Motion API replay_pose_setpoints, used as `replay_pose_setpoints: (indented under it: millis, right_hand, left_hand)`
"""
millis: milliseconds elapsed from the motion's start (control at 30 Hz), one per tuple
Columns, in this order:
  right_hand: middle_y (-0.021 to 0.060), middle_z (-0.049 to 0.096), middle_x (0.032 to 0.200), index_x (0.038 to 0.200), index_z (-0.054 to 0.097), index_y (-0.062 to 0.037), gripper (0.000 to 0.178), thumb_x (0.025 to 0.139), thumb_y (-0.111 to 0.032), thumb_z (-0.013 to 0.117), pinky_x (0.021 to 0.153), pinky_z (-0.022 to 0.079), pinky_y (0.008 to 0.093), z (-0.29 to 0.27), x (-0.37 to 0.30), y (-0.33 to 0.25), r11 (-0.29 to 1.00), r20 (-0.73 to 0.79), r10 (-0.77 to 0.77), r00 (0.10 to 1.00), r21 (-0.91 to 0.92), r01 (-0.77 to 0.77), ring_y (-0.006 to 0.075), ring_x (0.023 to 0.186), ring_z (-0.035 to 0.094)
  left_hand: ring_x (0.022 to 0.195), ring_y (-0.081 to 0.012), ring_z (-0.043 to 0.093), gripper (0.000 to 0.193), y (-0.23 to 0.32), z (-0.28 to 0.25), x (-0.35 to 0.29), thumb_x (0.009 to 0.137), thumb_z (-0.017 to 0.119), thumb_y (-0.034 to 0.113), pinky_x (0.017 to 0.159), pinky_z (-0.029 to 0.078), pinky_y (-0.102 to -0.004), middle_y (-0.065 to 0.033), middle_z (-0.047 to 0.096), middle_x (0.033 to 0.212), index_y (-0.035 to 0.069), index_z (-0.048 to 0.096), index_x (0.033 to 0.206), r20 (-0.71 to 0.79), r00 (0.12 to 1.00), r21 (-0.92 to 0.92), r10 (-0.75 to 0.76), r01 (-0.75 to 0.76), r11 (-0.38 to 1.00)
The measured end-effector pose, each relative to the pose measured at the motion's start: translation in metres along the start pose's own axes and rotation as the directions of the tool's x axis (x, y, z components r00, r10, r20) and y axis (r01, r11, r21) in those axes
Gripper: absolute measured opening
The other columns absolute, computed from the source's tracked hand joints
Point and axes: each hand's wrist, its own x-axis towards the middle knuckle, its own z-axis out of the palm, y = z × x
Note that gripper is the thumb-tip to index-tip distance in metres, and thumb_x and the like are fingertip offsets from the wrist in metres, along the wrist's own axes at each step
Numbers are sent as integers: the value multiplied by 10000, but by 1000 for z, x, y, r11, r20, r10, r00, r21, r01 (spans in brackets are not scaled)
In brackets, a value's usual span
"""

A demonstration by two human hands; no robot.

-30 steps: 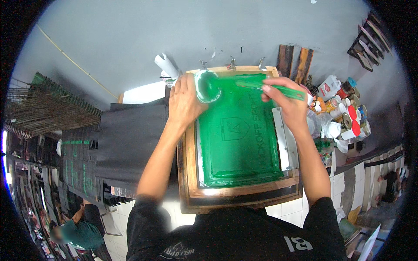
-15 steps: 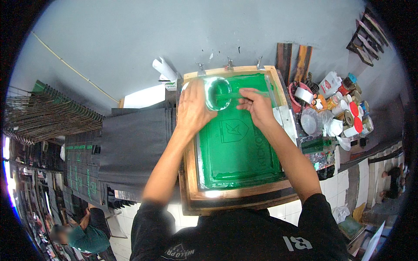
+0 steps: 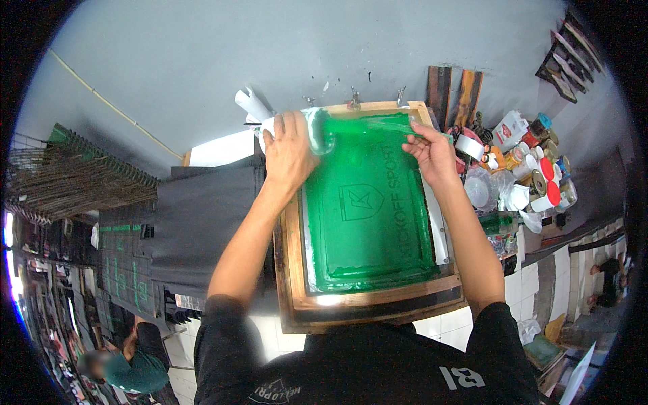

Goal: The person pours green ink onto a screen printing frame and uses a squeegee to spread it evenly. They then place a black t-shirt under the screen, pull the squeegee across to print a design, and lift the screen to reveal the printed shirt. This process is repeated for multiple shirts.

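A wooden-framed printing screen (image 3: 293, 270) lies in front of me, its mesh bright green and glossy, with a shield emblem and lettering showing. At its far left corner my left hand (image 3: 290, 148) grips a white round-rimmed tub (image 3: 316, 131), tipped so its mouth faces right. Green shows at the rim; most of the tub is behind my fingers. Near the far right corner, my right hand (image 3: 432, 152) pinches a thin translucent strip (image 3: 398, 127) that reaches left above the mesh. Whether this strip is stiff or soft I cannot tell.
Metal clamps (image 3: 355, 100) stand along the frame's far edge. Jars and bottles (image 3: 533, 162) crowd the right side. A black cloth-covered surface (image 3: 209, 226) lies left, near a white paper roll (image 3: 251, 104). Another person (image 3: 138, 364) is at the lower left.
My left hand has carried the tub left, turning its mouth away from me. My right hand has moved right and slightly away with the strip, and the gap between my hands has widened.
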Motion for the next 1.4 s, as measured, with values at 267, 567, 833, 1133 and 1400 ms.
replay_pose_setpoints:
  millis: [267,567,833,1133,1400]
  right_hand:
    - [120,710,1075,1192,691,-55,278,915,-73,695,837,592,386,-7,-28,52,110,660,-524,539,-574,811,258,961,696]
    - [151,646,1243,1221,660,-75,474,760,-15,749,883,586,400,1,-52,103,-182,899,-122,421,-437,881,320,1118,657]
    - [102,747,923,1041,768,-22,159,931,-133,741,766,562,306,40,-68,-7,532,370,-505,780,-578,619,182,869,715]
    - [83,744,880,1037,771,-19,173,905,-129,760,748,567,280,70,-27,-28,481,596,-456,661,-460,746,151,793,717]
    - [112,732,948,1019,755,-6,179,898,-136,744,712,590,310,81,-18,13,833,293,-54,955,-513,205,173,841,703]
  left_hand:
    - [1352,-403,496,991,-12,-2,0,585,920,197,1036,485,-584,-209,521,1391,-33,410,1403,3,999,2,-40,40,999]
    - [1231,-435,578,885,-14,-14,-8,632,852,173,998,509,-535,-268,560,1335,-55,432,1377,-84,994,-81,-73,67,994]
    - [1287,-406,548,900,-12,-3,-7,608,871,176,1015,507,-530,-229,557,1348,-48,443,1366,-74,996,-75,-46,40,996]
    - [1276,-428,547,891,18,-7,4,612,866,179,1037,489,-523,-243,548,1348,-52,440,1360,-69,998,-231,9,-24,973]
    - [1269,-448,545,871,26,-7,5,612,847,161,1072,468,-518,-252,560,1328,-58,451,1356,-103,993,-233,51,-74,970]
